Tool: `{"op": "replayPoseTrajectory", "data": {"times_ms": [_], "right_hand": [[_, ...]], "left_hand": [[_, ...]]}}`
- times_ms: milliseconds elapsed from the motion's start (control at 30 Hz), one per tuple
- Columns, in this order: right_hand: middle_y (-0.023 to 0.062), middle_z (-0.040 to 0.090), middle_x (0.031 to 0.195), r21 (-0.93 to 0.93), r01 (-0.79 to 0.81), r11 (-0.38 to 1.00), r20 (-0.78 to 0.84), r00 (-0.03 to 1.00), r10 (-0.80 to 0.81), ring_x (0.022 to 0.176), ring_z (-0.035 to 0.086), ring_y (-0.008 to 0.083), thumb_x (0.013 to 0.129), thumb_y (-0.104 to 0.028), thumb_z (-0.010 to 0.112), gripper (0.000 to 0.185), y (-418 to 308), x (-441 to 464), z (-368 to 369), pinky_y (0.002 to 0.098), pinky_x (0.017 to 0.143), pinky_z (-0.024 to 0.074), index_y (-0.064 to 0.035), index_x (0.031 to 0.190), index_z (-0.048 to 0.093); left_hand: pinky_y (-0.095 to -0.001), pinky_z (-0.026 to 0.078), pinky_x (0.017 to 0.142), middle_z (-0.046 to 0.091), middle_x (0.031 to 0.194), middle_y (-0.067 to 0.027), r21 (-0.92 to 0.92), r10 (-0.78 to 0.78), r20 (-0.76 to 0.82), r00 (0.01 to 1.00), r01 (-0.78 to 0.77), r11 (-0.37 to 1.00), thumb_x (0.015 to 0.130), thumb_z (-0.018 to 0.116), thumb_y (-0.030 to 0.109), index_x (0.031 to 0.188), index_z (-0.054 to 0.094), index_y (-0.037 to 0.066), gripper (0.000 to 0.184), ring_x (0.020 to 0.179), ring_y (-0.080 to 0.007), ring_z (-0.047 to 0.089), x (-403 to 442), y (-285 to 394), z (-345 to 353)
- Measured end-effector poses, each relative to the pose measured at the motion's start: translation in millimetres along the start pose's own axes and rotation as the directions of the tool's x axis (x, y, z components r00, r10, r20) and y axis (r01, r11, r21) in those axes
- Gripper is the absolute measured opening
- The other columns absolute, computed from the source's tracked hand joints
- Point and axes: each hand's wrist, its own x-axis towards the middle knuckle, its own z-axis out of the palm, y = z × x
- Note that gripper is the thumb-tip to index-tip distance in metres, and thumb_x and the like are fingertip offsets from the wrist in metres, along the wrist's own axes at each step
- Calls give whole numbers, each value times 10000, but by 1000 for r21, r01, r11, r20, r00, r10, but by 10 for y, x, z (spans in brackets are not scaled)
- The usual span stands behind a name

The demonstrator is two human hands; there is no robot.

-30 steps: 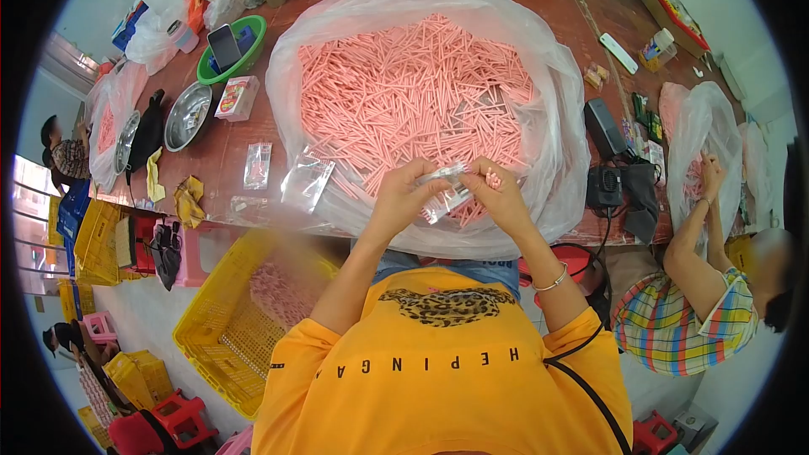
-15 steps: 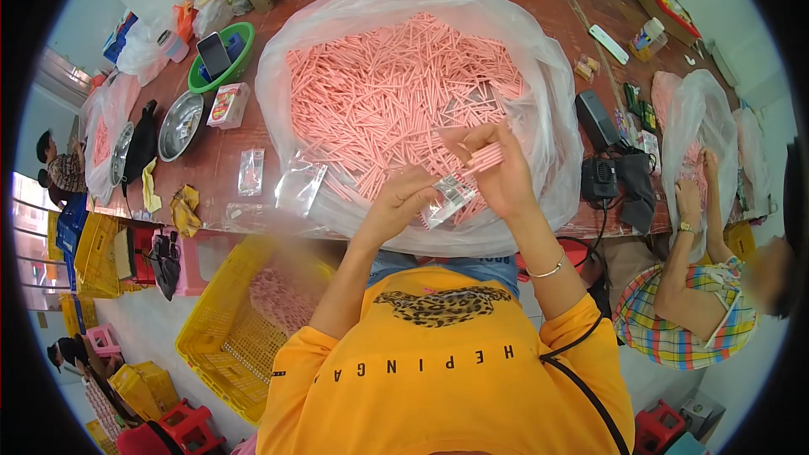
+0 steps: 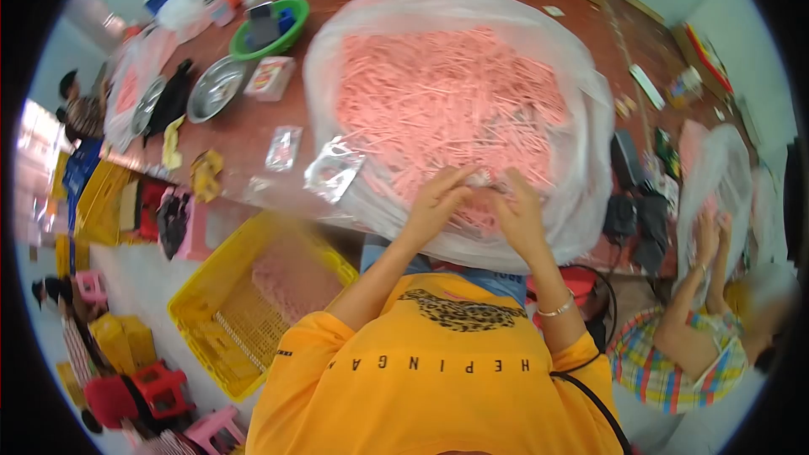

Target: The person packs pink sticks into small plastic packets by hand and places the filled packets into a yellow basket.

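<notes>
A large clear plastic bag (image 3: 581,202) lies spread open on the table, full of thin pink sticks (image 3: 438,84). Over its near edge, my left hand (image 3: 440,200) and my right hand (image 3: 520,215) are close together with fingers bent. Between them is a small clear packet (image 3: 480,179), pinched from both sides. Pink shows at the packet, but blur hides whether those sticks are inside it or behind it. Left of my left hand, a stack of small clear packets (image 3: 334,170) rests on the big bag's edge. Another small packet (image 3: 283,148) lies on the table.
On the reddish table (image 3: 253,152) stand a metal bowl (image 3: 216,90), a green basin (image 3: 295,29) with a phone, and a small box (image 3: 270,78). A yellow crate (image 3: 198,312) sits below left. At right, a co-worker's hands (image 3: 712,236) are at another plastic bag.
My view has shifted, so the table appears further right. My hands have drawn together at the small packet. The bundle of sticks earlier plain in my right hand is now hardly visible.
</notes>
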Motion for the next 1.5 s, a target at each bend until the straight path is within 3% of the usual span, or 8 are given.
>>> {"op": "replayPoseTrajectory", "data": {"times_ms": [200,367,433,467,567,900,1067,1500], "right_hand": [[86,611,989,600,-306,739,196,952,236,864,595,180,914,-48,627,220,-439,193,65,305,788,492,6,1126,601],[43,609,950,478,-312,821,144,950,276,789,555,100,919,-49,651,199,-18,71,116,245,704,468,-16,1111,612],[47,605,932,413,-313,855,143,950,278,766,551,105,913,-51,657,188,33,-16,90,243,682,463,-18,1094,620],[50,600,924,370,-293,881,144,955,257,757,548,108,910,-53,660,181,22,-5,95,243,675,461,-18,1084,625],[68,582,894,301,-250,920,121,967,223,734,548,134,900,-56,667,162,-58,47,114,258,661,459,-18,1053,634],[114,565,905,189,-202,961,159,972,173,804,574,253,866,-90,684,152,31,94,-30,340,724,473,-14,981,621],[115,589,954,-39,-24,999,104,994,28,958,563,315,823,-76,666,171,222,321,-145,396,826,471,-48,990,642],[89,602,1151,-195,125,973,230,970,-78,1120,529,297,740,-21,623,421,418,410,-22,448,938,429,-75,1156,654]], "left_hand": [[-264,514,761,652,1061,-30,-207,-185,-164,969,150,967,986,574,189,1235,628,33,299,909,-96,617,-64,-85,-323],[-329,508,628,680,823,-74,16,-299,-678,672,419,908,960,620,322,975,676,30,297,728,-177,659,-105,138,-1792],[-425,501,807,633,1142,-147,868,264,-468,844,383,316,888,683,353,1125,634,38,397,1039,-312,605,-265,-646,-2627],[-462,486,877,591,1257,-170,906,276,-412,868,422,27,879,684,362,1204,610,46,459,1140,-355,557,-291,-646,-2699],[-496,434,974,528,1352,-179,901,461,-408,788,430,61,896,669,366,1326,541,45,552,1236,-393,484,-360,-678,-2738],[-489,358,1058,470,1372,-278,778,57,-433,899,341,528,920,666,204,1422,424,-8,596,1259,-444,447,-382,-426,-1529],[-630,115,1165,427,1426,-218,857,235,-418,877,295,422,995,536,258,1429,416,31,504,1331,-377,402,-410,-437,-1494],[-625,215,1143,536,1287,-137,740,350,-42,936,-206,640,866,690,159,1199,616,77,351,1254,-351,485,-80,-190,-110]]}}
